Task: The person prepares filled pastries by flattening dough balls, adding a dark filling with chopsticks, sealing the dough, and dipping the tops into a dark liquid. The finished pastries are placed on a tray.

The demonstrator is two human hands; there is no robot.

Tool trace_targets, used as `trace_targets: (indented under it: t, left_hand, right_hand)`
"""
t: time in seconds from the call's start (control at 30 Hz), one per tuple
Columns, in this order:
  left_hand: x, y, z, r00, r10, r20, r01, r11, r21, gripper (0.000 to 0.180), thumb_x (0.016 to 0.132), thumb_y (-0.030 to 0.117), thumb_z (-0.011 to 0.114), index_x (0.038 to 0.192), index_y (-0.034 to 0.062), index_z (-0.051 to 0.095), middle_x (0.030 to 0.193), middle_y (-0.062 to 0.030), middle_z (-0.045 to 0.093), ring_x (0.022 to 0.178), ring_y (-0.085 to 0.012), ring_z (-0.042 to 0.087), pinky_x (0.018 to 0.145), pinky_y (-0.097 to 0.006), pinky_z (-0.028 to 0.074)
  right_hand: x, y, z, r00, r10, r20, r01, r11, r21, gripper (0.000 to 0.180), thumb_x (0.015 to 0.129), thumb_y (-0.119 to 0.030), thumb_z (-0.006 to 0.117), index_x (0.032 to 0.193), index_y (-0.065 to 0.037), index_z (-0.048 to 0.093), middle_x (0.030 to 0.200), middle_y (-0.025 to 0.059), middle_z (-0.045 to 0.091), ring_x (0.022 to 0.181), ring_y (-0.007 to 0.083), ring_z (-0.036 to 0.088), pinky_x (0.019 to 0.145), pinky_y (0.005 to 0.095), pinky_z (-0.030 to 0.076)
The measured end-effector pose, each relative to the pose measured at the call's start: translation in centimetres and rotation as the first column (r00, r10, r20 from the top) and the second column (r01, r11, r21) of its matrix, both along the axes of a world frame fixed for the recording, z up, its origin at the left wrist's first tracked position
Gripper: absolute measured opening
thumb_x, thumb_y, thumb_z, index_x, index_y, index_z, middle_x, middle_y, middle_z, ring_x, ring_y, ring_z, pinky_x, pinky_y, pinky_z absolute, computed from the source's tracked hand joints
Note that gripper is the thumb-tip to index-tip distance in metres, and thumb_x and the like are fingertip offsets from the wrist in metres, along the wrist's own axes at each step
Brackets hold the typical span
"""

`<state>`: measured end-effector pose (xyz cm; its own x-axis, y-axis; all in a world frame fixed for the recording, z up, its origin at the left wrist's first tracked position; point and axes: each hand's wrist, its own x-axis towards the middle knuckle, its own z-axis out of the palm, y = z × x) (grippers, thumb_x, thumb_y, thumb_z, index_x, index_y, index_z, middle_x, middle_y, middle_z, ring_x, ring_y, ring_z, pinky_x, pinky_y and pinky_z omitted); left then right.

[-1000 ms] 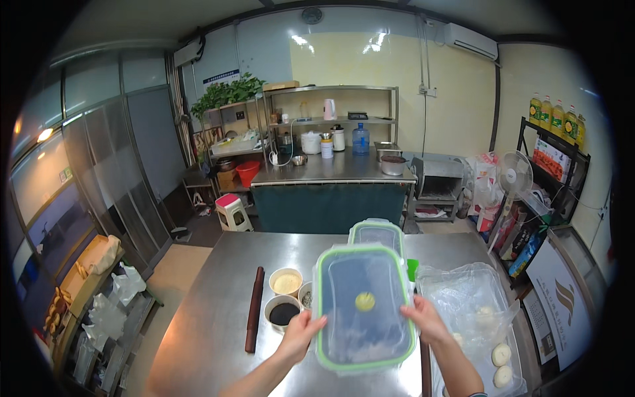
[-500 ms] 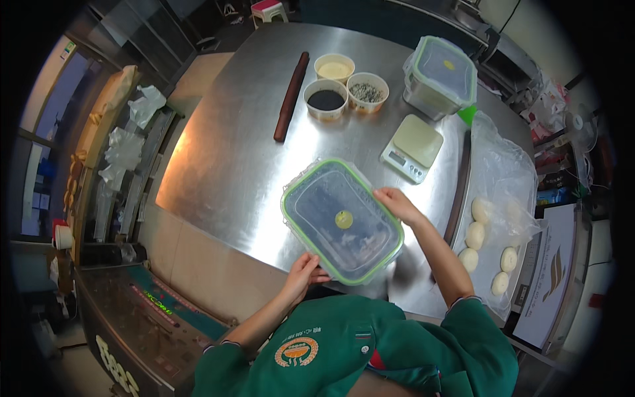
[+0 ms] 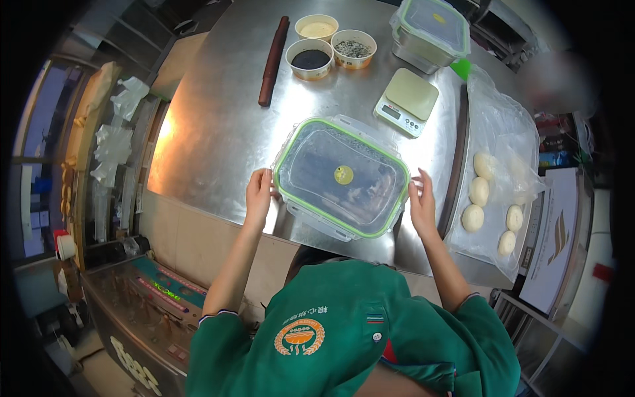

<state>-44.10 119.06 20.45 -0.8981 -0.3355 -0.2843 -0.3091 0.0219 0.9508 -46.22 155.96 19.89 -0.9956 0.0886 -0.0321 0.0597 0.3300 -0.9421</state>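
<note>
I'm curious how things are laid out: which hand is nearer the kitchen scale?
Right. In the picture, the right hand is below the kitchen scale; the left hand is farther, below and well left of it.

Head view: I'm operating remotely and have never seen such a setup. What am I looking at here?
There is no machine here, only a person's bare hands: the left hand and the right hand. The picture comes from the left of two head-worn fisheye cameras looking down, so straight edges bend. The green shirt is the wearer's own.

The hands are at opposite ends of a clear, green-edged lid; how firmly they grip, and what is beneath, I cannot tell.

Beyond it on the steel table are a scale, a rolling pin, three cups and a lidded box. At right, dough balls lie among plastic sheeting.
</note>
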Motion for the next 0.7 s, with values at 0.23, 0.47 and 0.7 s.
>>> trace_targets:
  t: [0.23,0.47,0.7]
  left_hand:
    - [-7.4,-1.9,-2.7,0.944,-0.315,0.094,0.284,0.926,0.25,0.03,0.097,0.026,0.054,0.108,-0.0012,0.06,0.096,-0.0084,0.066,0.085,-0.0155,0.063,0.075,-0.029,0.052]
    - [-7.9,-0.8,-2.7,0.965,-0.262,0.015,0.241,0.906,0.347,0.045,0.098,0.031,0.05,0.128,-0.0029,0.047,0.127,-0.0174,0.052,0.11,-0.0275,0.057,0.092,-0.04,0.049]
    - [-8.0,-0.8,-0.7,0.947,-0.298,-0.12,0.283,0.951,-0.127,0.025,0.095,0.026,0.059,0.095,0.0014,0.055,0.09,-0.0055,0.06,0.078,-0.0127,0.057,0.071,-0.026,0.047]
  right_hand:
    - [4.2,-3.4,-1.2,0.953,-0.137,0.271,0.182,0.972,-0.148,0.038,0.091,-0.038,0.062,0.081,-0.001,0.055,0.068,0.0053,0.056,0.063,0.0126,0.049,0.057,0.031,0.043]
    - [4.6,-3.4,-1.6,0.903,-0.403,0.152,0.415,0.908,-0.06,0.05,0.08,-0.049,0.071,0.073,-0.003,0.051,0.067,0.0085,0.055,0.061,0.0186,0.049,0.057,0.0347,0.042]
    - [4.3,-5.3,-0.7,0.812,-0.582,0.041,0.582,0.813,0.006,0.049,0.074,-0.041,0.08,0.075,-0.003,0.048,0.065,0.0094,0.053,0.061,0.0184,0.048,0.056,0.0351,0.043]
